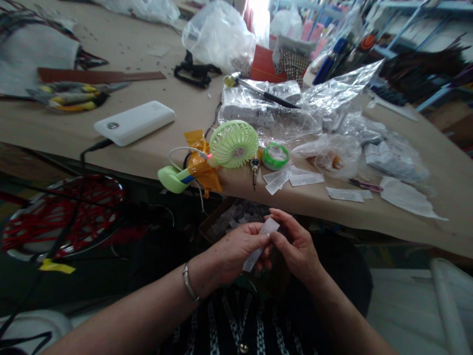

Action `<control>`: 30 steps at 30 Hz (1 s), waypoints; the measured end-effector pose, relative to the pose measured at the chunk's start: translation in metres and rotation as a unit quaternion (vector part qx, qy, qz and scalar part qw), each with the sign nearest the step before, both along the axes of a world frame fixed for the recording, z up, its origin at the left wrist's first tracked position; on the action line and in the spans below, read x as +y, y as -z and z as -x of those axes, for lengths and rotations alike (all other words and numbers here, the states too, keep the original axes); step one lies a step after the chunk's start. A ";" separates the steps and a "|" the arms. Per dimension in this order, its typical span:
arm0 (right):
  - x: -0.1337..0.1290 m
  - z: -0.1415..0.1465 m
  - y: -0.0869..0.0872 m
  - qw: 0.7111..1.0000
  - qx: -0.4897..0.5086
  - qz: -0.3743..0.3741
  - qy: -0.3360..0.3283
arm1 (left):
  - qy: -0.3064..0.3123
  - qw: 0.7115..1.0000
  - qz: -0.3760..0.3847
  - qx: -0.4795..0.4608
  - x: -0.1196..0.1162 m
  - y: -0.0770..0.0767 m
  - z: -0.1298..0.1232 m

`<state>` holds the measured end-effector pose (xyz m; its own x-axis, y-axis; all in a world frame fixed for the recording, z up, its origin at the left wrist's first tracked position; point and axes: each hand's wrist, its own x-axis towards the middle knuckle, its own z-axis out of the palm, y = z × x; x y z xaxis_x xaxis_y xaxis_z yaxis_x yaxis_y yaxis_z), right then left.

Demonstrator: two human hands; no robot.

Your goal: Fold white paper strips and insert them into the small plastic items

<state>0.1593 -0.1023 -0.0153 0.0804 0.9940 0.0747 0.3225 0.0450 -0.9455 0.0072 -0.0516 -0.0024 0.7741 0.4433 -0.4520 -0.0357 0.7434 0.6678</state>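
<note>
Between my hands, over my lap, is a narrow white printed label strip (271, 225). My left hand (236, 249) is closed on it, thumb on top, with the strip's lower end hanging below the palm. The thumb of my right hand (299, 249) presses at the strip's upper part, its fingers curled behind. More printed label strips (305, 176) lie near the table edge, beside a green round tub (275, 156) with white contents. A soldering iron-like tool (254, 170) rests with its tip over the edge. Below my hands an open box (225, 219) holds many white paper scraps.
A light green fan (234, 143) is fixed at the table edge with orange tape (201, 167). A white power bank (135, 123), pliers (77, 96) and a hammer (262, 91) lie behind. Plastic bags (332, 155) cover the right side; a red-strung round frame (62, 217) stands lower left.
</note>
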 end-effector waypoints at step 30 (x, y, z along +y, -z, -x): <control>0.002 0.002 0.000 0.976 -0.193 -0.101 -0.020 | -0.001 1.000 -0.008 0.022 0.006 0.008 -0.003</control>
